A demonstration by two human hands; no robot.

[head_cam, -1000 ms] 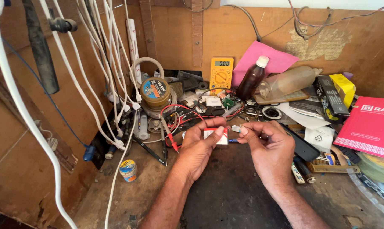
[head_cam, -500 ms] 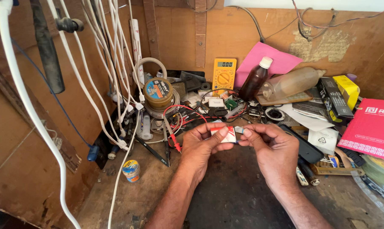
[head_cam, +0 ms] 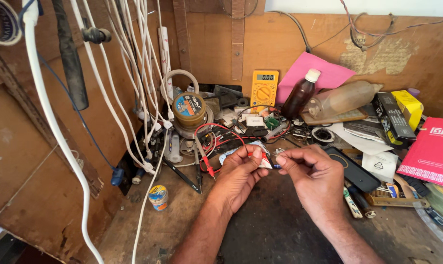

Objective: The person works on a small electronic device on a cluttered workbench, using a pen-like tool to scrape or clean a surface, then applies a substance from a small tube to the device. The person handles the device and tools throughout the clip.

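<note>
white, a small flat part [head_cam: 261, 157] sits pinched between both hands above the dark surface [head_cam: 275, 230]. left hand [head_cam: 238, 173] curls shut around it with red wires [head_cam: 216, 134]; right hand [head_cam: 314, 176] nips its edge, yellow meter [head_cam: 264, 84] behind.

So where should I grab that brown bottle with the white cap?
Hold the brown bottle around its middle, coming from the front. It leans back, the clear bottle crowds its right side, and the white cap is too narrow for a steady grip.
</note>
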